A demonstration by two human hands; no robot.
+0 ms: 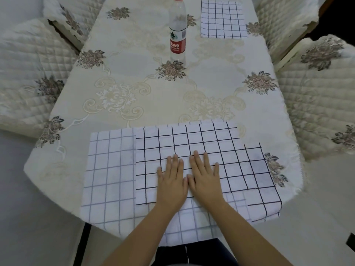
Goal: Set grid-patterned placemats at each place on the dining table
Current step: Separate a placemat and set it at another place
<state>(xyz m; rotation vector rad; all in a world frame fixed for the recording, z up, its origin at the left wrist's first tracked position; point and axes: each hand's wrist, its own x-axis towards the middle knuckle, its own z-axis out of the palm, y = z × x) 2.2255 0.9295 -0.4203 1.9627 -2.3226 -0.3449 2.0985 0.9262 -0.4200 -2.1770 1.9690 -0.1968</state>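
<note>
Placemat pile lies at the near table edge, sheets overlapping askew, some hanging over. I see left hand and right hand flat on the top sheet, fingers straight, side by side, thumbs touching. Second placemat at far right place; water bottle upright mid-table; quilted chairs on both sides.

**Mats near and far**

On the cream floral-clothed surface, a white grid-lined placemat lies at the near edge atop a larger white grid cloth that spreads left and overhangs the edge. The left grip and right grip rest flat on the upper mat, side by side. A clear plastic water bottle stands far centre; right of it lies another white grid placemat. On either side stand cream quilted chairs.
</note>
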